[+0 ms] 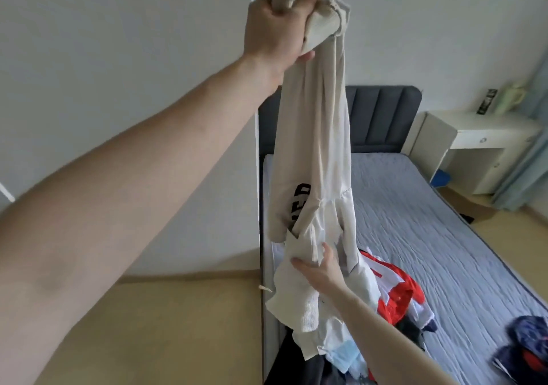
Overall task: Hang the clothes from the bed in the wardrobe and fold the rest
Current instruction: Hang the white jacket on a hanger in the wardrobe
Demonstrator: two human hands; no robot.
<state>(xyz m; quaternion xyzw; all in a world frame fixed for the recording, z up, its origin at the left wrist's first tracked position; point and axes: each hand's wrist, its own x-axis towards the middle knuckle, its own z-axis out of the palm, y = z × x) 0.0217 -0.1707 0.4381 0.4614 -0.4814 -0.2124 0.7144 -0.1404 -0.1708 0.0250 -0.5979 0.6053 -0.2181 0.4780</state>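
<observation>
My left hand (278,25) is raised high and grips the bunched top of a beige garment (317,153) with black lettering, which hangs down in a long column over the bed's near left corner. Low down, my right hand (320,269) reaches into the garment's pale lower folds and touches the fabric with thumb and fingers spread. Under it lies a pile of clothes (394,295) in red, white, black and light blue on the bed (430,221).
A dark blue and red garment (525,346) lies at the bed's right edge. The grey headboard (382,117) stands against the far wall. A white bedside desk (474,144) is at the right, beside a blue curtain. A white panel rises at the left.
</observation>
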